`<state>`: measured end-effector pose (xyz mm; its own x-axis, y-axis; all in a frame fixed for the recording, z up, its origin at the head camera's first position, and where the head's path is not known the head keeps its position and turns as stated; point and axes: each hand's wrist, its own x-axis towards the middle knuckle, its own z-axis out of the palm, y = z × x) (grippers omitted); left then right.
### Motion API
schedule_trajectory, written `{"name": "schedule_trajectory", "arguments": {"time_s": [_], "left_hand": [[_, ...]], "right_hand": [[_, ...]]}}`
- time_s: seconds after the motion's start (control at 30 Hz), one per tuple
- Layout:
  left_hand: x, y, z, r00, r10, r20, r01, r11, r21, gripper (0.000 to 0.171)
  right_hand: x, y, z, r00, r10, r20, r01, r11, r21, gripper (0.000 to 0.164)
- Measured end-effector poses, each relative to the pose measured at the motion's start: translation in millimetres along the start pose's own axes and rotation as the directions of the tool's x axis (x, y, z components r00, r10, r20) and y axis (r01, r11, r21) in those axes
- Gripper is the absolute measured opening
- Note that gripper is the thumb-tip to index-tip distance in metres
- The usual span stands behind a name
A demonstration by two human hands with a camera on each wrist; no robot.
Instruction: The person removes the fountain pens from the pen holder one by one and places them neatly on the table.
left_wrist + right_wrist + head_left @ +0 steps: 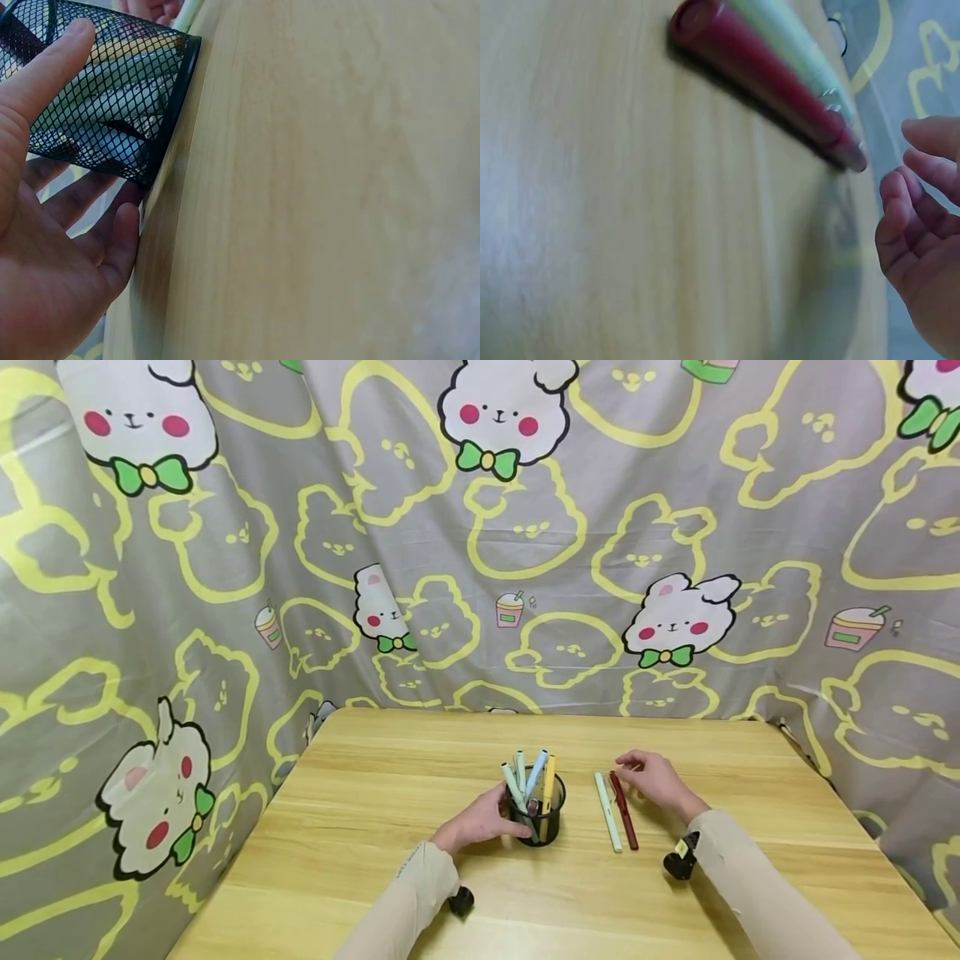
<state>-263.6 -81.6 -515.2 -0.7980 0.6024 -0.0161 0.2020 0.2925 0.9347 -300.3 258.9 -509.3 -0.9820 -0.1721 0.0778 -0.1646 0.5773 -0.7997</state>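
Left hand point(480, 820) is wrapped on the near-left side of the cup point(546, 823): thumb across the mesh toward the person, fingers round the far side. Cup's upright on the table point(480, 893). Light hold looks enough; squeezing would probably only tip or skid it. Keep the thumb low, clear of the mouth.

Right hand point(658, 781) holds nothing: fingers loosely bent, tips by the far end of the red pen point(625, 812). Right wrist view shows a gap there, no contact. Red pen lies just left of those tips, running back toward the person. Mint pen point(609, 814) lies just beyond it, roughly parallel, between the red pen and the cup.

For a pickup I'd come down from above, thumb one side of the red barrel, index the other. Watch the mint pen: it's tight on the far side, so a wide finger would likely roll it. Pinch off-centre and the long barrel will probably swing.

Above the left hand, yellow pen point(549, 783), blue pen point(536, 774) and two green ones lean out of the cup at different angles. Any insert should go steep, into a gap between barrels, with the left hand bracing.
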Motion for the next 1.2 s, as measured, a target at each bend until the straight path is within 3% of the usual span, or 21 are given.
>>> {"name": "schedule_trajectory", "arguments": {"time_s": [0.17, 0.53, 0.83, 1.2], "left_hand": [[-0.8, 1.7, -0.5, 1.000, -0.011, -0.010, 0.012, 1.000, 0.024, 0.057], [-2.4, 3.9, -1.3, 0.999, -0.038, -0.026, 0.038, 0.999, 0.032, 0.063], [-1.0, 1.0, -0.3, 0.999, -0.032, -0.034, 0.033, 0.999, 0.035, 0.077], [-0.2, 0.5, -1.6, 1.000, -0.016, -0.020, 0.017, 0.999, 0.032, 0.067]], "right_hand": [[-1.4, -17.7, 1.9, 0.996, -0.083, -0.045, 0.080, 0.994, -0.074, 0.026], [-10.2, -58.1, 11.9, 0.986, -0.169, 0.010, 0.169, 0.985, -0.020, 0.019], [-10.9, -77.3, 21.4, 0.985, -0.152, 0.086, 0.141, 0.982, 0.123, 0.028], [-13.0, -111.3, 33.9, 0.977, -0.169, 0.132, 0.130, 0.957, 0.260, 0.029]]}}
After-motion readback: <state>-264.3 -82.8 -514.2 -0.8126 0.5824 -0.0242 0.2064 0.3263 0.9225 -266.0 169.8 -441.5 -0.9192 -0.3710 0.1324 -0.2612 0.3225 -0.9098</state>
